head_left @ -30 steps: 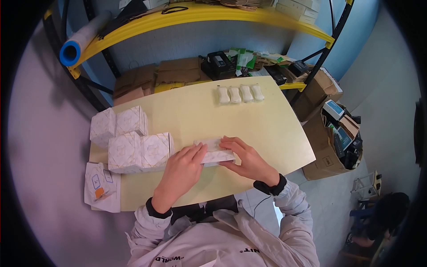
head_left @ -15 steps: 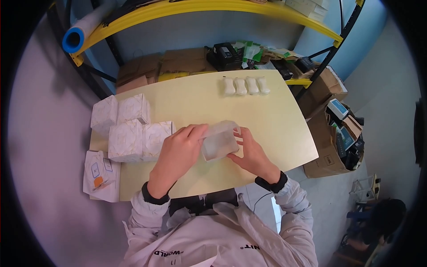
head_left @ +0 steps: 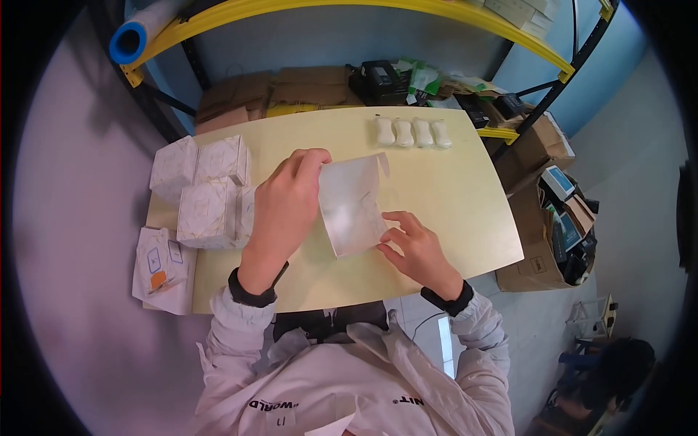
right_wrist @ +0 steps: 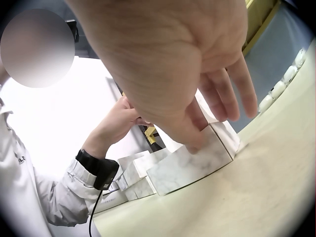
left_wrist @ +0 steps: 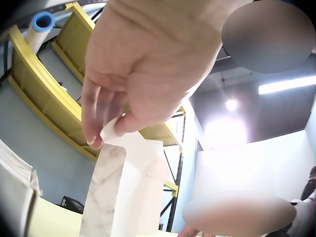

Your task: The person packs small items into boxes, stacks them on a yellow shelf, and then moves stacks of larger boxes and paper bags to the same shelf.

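1. yellow-beamed shelving rises behind the table, and flattened cardboard lies low beyond the table's far edge, perhaps to keep the top free for handwork.
2. we take the table as our landmark; its middle seems favoured for handling because both hands reach it comfortably.
3. a big brown carton stands on the floor right of the table, crammed with mixed packaging; we guess it sits there to spare the tabletop.
4. four closed boxes, marble-patterned, stand close together at the table's left end, one partly behind the left hand; the tight grouping probably keeps them together and aside.
5. at the table's near left corner we see a white packet with an orange patch; why it lies there we cannot tell.
6. an open box is tilted over the table's middle, its pale inside facing up, likely so the interior can be seen.
7. the left hand, above the table's middle, pinches a white flap of that box between thumb and fingers, we think to hold that side out.
8. the right hand, nearer the table's right end, grips the box wall, thumb outside and index finger behind, other fingers extended; this probably steadies it.
9. four small white pieces stand in a row near the table's far right corner, presumably lined up to stay clear of the hands.
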Demonstrator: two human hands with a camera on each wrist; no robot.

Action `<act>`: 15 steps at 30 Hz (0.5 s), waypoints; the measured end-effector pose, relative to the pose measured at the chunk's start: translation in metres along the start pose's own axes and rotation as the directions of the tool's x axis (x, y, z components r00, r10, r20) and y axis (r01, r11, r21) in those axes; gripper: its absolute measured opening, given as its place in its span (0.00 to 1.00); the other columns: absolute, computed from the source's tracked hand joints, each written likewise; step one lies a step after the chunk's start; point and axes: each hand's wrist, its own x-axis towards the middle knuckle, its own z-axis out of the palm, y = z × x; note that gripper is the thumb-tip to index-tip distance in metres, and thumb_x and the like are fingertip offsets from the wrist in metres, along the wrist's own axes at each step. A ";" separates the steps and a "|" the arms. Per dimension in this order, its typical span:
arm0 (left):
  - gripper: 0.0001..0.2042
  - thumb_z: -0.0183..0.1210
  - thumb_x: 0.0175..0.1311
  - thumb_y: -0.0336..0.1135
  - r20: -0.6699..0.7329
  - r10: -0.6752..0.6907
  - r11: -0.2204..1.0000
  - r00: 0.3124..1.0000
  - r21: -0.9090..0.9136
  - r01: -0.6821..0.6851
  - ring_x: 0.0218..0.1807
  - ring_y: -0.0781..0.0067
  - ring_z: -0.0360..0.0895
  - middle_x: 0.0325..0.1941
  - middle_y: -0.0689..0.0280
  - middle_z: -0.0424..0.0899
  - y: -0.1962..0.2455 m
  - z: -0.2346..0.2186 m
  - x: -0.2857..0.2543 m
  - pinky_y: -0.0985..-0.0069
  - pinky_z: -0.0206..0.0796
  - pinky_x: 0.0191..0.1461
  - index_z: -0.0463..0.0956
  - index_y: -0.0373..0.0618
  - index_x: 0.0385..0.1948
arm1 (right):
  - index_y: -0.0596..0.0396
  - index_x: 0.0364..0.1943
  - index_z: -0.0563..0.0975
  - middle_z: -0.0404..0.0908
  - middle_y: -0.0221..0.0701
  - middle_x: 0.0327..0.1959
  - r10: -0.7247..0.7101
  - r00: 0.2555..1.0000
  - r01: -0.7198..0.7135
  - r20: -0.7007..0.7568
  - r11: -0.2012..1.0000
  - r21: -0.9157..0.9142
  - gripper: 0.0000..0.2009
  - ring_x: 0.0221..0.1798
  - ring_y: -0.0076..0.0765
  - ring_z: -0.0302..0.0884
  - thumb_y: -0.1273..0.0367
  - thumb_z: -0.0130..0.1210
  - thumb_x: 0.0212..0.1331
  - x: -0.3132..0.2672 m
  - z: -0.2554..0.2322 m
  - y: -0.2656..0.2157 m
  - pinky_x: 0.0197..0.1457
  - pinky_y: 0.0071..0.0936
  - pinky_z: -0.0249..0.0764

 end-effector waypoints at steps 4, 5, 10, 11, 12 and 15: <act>0.09 0.62 0.68 0.23 0.014 0.073 0.997 0.997 0.039 -0.074 0.47 0.54 0.88 0.49 0.63 0.89 -0.005 0.002 0.002 0.62 0.81 0.47 0.82 0.45 0.47 | 0.54 0.32 0.84 0.85 0.33 0.56 -0.075 0.996 0.073 -0.050 0.997 -0.034 0.08 0.49 0.41 0.87 0.72 0.76 0.54 0.005 -0.001 -0.007 0.44 0.35 0.85; 0.11 0.63 0.64 0.22 0.004 0.114 0.992 0.993 0.046 -0.114 0.49 0.57 0.88 0.49 0.65 0.88 -0.006 0.002 0.002 0.62 0.83 0.47 0.84 0.44 0.46 | 0.54 0.32 0.84 0.85 0.33 0.56 -0.075 0.996 0.073 -0.049 0.997 -0.033 0.08 0.49 0.41 0.87 0.72 0.76 0.54 0.005 0.000 -0.006 0.44 0.35 0.85; 0.11 0.66 0.67 0.26 0.017 0.140 0.987 0.990 0.071 -0.141 0.52 0.56 0.88 0.55 0.62 0.89 -0.014 0.009 -0.001 0.62 0.83 0.52 0.87 0.44 0.49 | 0.55 0.29 0.84 0.85 0.30 0.49 -0.078 0.997 0.078 0.004 0.997 0.010 0.07 0.49 0.39 0.84 0.72 0.74 0.54 0.006 0.007 -0.004 0.46 0.35 0.84; 0.11 0.67 0.69 0.27 0.022 0.145 0.987 0.989 0.063 -0.147 0.54 0.54 0.88 0.58 0.59 0.89 -0.016 0.011 -0.002 0.62 0.84 0.54 0.87 0.43 0.51 | 0.55 0.29 0.84 0.85 0.30 0.49 -0.078 0.997 0.078 0.005 0.997 0.011 0.07 0.49 0.39 0.84 0.72 0.74 0.54 0.007 0.007 -0.003 0.46 0.35 0.84; 0.11 0.67 0.69 0.27 0.021 0.145 0.987 0.989 0.064 -0.146 0.54 0.54 0.88 0.58 0.59 0.89 -0.018 0.012 -0.002 0.62 0.84 0.54 0.87 0.43 0.51 | 0.55 0.30 0.84 0.85 0.31 0.50 -0.094 0.995 0.094 0.013 0.995 0.012 0.07 0.50 0.39 0.84 0.72 0.74 0.54 0.007 0.006 -0.003 0.46 0.35 0.84; 0.11 0.66 0.72 0.27 0.054 0.096 0.995 0.994 -0.003 -0.096 0.57 0.48 0.87 0.62 0.52 0.87 -0.020 0.012 -0.002 0.60 0.83 0.59 0.86 0.40 0.53 | 0.55 0.33 0.84 0.85 0.31 0.52 -0.111 0.993 0.110 0.030 0.994 0.023 0.07 0.50 0.40 0.85 0.72 0.74 0.55 0.011 0.003 -0.004 0.47 0.35 0.85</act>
